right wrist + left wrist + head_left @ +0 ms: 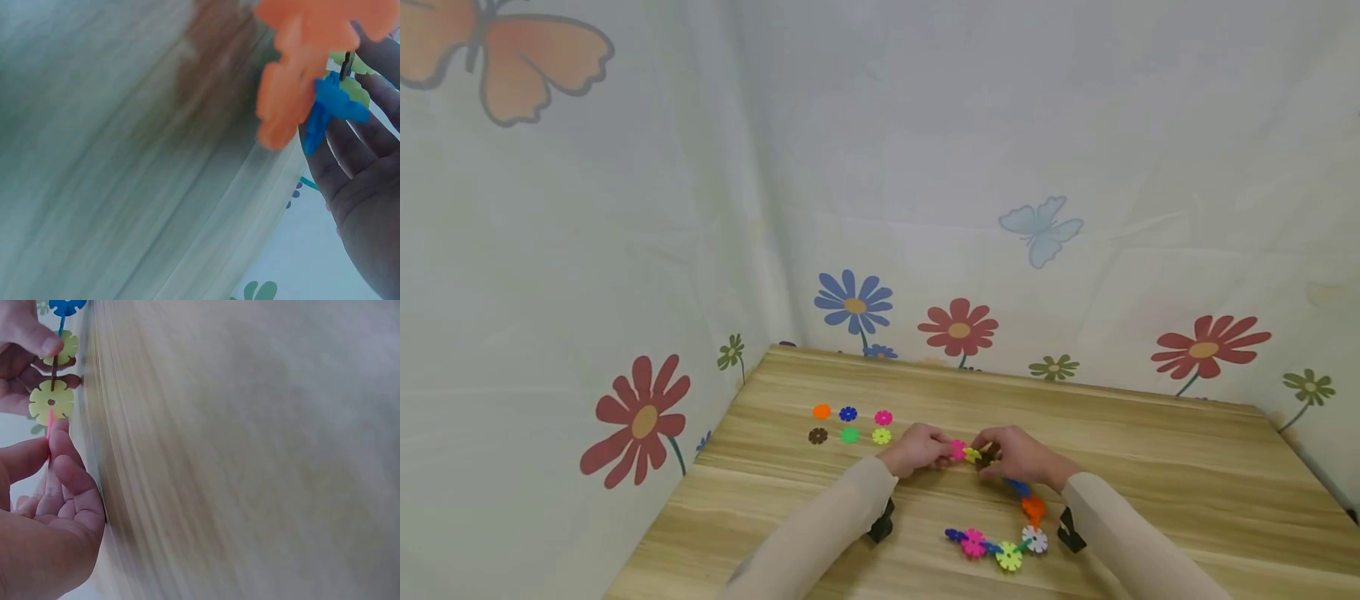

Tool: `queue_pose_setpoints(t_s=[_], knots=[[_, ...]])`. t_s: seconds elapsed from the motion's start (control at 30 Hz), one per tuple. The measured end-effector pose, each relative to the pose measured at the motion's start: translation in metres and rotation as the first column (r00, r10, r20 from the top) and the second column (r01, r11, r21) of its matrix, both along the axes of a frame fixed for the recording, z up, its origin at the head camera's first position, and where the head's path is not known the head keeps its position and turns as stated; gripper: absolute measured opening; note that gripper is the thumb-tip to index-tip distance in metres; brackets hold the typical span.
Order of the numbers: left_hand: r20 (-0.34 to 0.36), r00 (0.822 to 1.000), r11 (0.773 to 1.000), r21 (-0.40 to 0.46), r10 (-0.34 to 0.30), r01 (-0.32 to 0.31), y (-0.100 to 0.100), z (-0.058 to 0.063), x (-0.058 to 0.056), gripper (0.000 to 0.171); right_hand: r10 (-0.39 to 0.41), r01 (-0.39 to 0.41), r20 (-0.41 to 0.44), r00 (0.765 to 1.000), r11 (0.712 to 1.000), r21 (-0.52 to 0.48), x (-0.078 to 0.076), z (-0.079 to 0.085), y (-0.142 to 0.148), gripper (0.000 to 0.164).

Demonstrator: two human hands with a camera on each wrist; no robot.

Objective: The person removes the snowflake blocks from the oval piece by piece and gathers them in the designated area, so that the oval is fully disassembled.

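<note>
A curved chain of slotted plastic flower discs runs between the hands and round to the lower right in the head view. My left hand [919, 448] pinches the pink disc [957, 450] at its upper end, between thumb and forefinger in the left wrist view. Joined to it is a yellow disc [52, 402], followed by a brown disc [987, 458]. My right hand [1021, 456] holds the chain around the brown disc and a second yellow disc [65, 347]. Past it hang blue discs [334, 106] and orange discs [300, 81], blurred in the right wrist view.
The chain's lower part, with a white disc [1034, 540] and a yellow-green disc [1009, 557], lies on the wooden table [760, 475]. Several loose discs, among them a green one [849, 435], sit in two rows left of the hands. A flowered curtain [880, 167] stands behind.
</note>
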State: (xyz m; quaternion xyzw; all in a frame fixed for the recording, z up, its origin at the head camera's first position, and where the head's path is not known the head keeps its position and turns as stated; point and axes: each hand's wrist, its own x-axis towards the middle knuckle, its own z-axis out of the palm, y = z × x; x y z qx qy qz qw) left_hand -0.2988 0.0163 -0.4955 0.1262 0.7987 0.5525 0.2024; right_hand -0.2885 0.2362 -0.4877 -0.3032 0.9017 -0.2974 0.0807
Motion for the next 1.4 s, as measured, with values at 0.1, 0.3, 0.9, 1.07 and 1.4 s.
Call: queue_pose_setpoints(t_s=[0.1,0.3,0.9,1.07,1.4], knots=[[0.007,1.0,1.0,0.006,0.004,-0.004,-0.002,0.0,-0.001,0.012,0.004,-0.004,-0.004,1.0,1.0,0.016,0.002,0.001,0.002,0.031],[0.018,1.0,0.999,0.036,0.003,-0.003,-0.004,-0.003,-0.003,0.012,-0.015,0.015,-0.006,1.0,0.999,0.028,0.004,0.003,0.004,0.031],[0.021,0.999,0.999,0.035,-0.028,0.027,-0.011,-0.003,-0.004,0.017,-0.035,0.037,-0.066,0.997,0.999,0.039,0.001,-0.001,0.005,0.023],[0.024,0.998,0.998,0.048,-0.051,0.05,-0.01,-0.005,-0.005,0.012,-0.02,0.022,-0.075,0.997,1.0,0.022,0.001,-0.001,0.003,0.023],[0.048,0.999,0.997,0.077,-0.018,0.014,-0.009,-0.006,-0.007,0.007,-0.01,0.011,-0.041,0.999,0.999,0.037,0.0,0.0,-0.002,0.028]])
